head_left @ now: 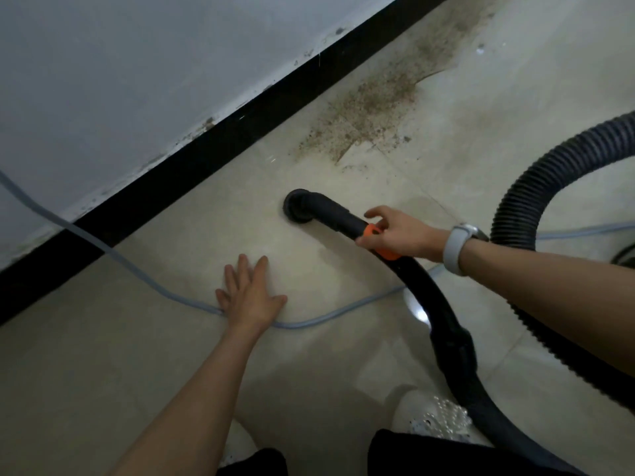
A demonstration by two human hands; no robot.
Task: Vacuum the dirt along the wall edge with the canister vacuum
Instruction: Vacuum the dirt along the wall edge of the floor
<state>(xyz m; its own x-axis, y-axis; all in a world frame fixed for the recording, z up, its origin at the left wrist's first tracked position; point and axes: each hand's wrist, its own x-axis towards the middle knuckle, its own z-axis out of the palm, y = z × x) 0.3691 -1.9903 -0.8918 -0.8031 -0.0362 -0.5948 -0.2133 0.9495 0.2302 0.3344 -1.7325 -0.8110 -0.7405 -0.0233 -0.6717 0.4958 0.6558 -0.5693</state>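
The right hand (pixel 398 235) curls its fingers round the orange collar (pixel 376 237) of the black vacuum wand (pixel 426 293), whose round nozzle (pixel 298 206) sits on the pale tiled floor (pixel 137 338) near the black baseboard (pixel 206 146). The left hand (pixel 251 297) lies flat on the floor with fingers straight and spread, over the grey cord (pixel 144 273). Brown dirt (pixel 364 108) lies farther right along the baseboard, apart from the nozzle; the ribbed hose (pixel 536 187) loops at right.
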